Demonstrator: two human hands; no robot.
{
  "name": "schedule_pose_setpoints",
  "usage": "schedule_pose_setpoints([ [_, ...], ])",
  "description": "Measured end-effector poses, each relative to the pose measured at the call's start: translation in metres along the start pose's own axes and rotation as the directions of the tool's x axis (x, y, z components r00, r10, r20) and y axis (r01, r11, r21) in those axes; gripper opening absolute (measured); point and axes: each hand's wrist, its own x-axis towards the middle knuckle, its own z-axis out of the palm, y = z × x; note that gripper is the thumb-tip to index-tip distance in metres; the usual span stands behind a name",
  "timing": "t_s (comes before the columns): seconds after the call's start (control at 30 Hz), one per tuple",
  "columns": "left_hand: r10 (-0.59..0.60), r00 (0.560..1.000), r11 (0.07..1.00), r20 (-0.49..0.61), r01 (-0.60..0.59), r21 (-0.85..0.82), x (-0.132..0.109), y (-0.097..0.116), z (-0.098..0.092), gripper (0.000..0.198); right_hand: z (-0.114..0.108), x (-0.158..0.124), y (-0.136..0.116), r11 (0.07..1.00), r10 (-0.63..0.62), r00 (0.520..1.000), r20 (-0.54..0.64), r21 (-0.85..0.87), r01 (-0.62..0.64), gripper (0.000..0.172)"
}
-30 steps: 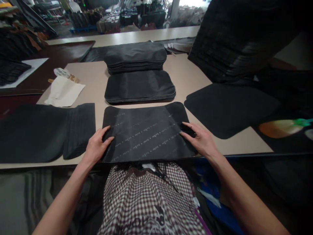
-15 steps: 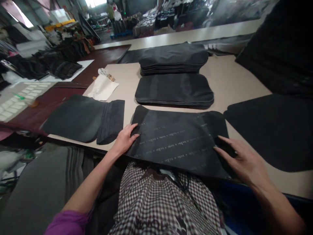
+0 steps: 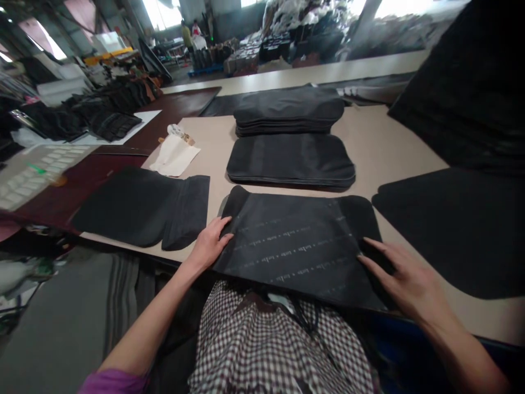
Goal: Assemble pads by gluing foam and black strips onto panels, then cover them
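Observation:
A black sheet with rows of pale printed lettering (image 3: 295,246) lies at the table's front edge, before me. My left hand (image 3: 211,241) rests on its left edge, thumb and fingers apart. At its right side is my right hand (image 3: 404,268), thumb and index finger spread and their tips touching the sheet. Behind the sheet lies a stack of black rounded pieces (image 3: 291,158), and farther back a second, taller stack (image 3: 289,106).
Dark pieces (image 3: 127,205) lie at the left, next to a narrower pile (image 3: 186,210). A cream cloth (image 3: 175,153) is behind them. Large black sheets (image 3: 459,230) cover the right side. Two people stand far off.
The view has tilted up slightly, so the table and everything on it appear a little lower. Both hands keep their places at the sheet's sides.

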Motion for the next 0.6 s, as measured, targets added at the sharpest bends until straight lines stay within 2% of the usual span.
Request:
schedule_pose_setpoints([
  [0.2, 0.027, 0.996, 0.984, -0.083, -0.011, 0.178, -0.002, 0.0, 0.001, 0.04, 0.0, 0.003, -0.003, 0.977, -0.165, 0.979, -0.118, -0.158, 0.146, 0.051],
  [0.27, 0.046, 0.995, 0.969, -0.093, -0.021, 0.247, -0.003, -0.001, 0.001, 0.039, 0.003, 0.003, -0.001, 0.967, -0.22, 0.97, -0.1, -0.154, 0.204, 0.045],
  [0.37, 0.068, 0.996, 0.942, -0.049, -0.048, 0.331, -0.004, -0.005, 0.003, 0.035, 0.011, 0.0, 0.007, 0.958, -0.27, 0.962, -0.029, -0.105, 0.266, 0.038],
  [0.5, 0.05, 0.999, 0.93, 0.012, -0.051, 0.364, -0.006, -0.013, 0.006, 0.038, 0.015, -0.005, 0.014, 0.965, -0.253, 0.967, 0.021, -0.071, 0.254, 0.034],
  [0.6, 0.003, 0.999, 0.945, -0.035, 0.008, 0.327, -0.002, -0.016, 0.006, 0.047, 0.009, -0.008, 0.009, 0.973, -0.222, 0.974, 0.044, -0.048, 0.224, 0.039],
])
